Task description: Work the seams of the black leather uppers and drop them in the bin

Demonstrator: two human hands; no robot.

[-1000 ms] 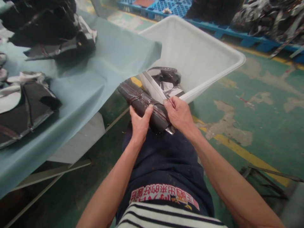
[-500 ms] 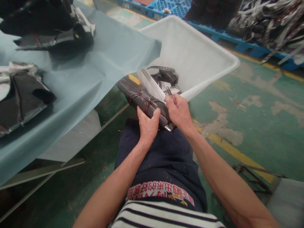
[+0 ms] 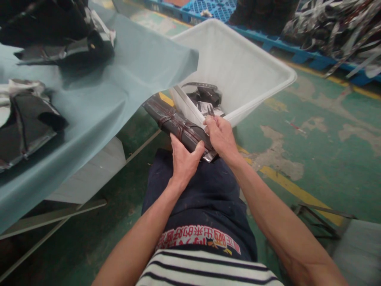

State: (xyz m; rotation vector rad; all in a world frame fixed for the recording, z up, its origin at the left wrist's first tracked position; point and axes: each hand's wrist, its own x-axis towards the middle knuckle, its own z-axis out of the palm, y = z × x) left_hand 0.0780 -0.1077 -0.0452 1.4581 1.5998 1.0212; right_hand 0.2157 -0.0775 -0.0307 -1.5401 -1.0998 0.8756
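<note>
A long dark leather piece (image 3: 171, 119) with stitched bands lies across my knee, pointing up and left. My left hand (image 3: 183, 159) grips its lower end from below, thumb over the top. My right hand (image 3: 219, 136) is closed at the piece's right edge and pinches a small pair of snips (image 3: 210, 110), whose tips poke out above my fingers. Both hands sit just in front of the near rim of a white plastic tub (image 3: 262, 97).
The tub holds dark and white offcuts (image 3: 205, 97). A table under a light blue cloth (image 3: 119, 83) stands on the left with black leather pieces (image 3: 28, 123) on it. Blue pallets (image 3: 300, 55) with scrap line the far side. A metal frame (image 3: 321, 218) lies on the green floor.
My left hand slid up the leather piece and closed tighter round it. My right hand shifted slightly, and the snips' tips came into view above its fingers.
</note>
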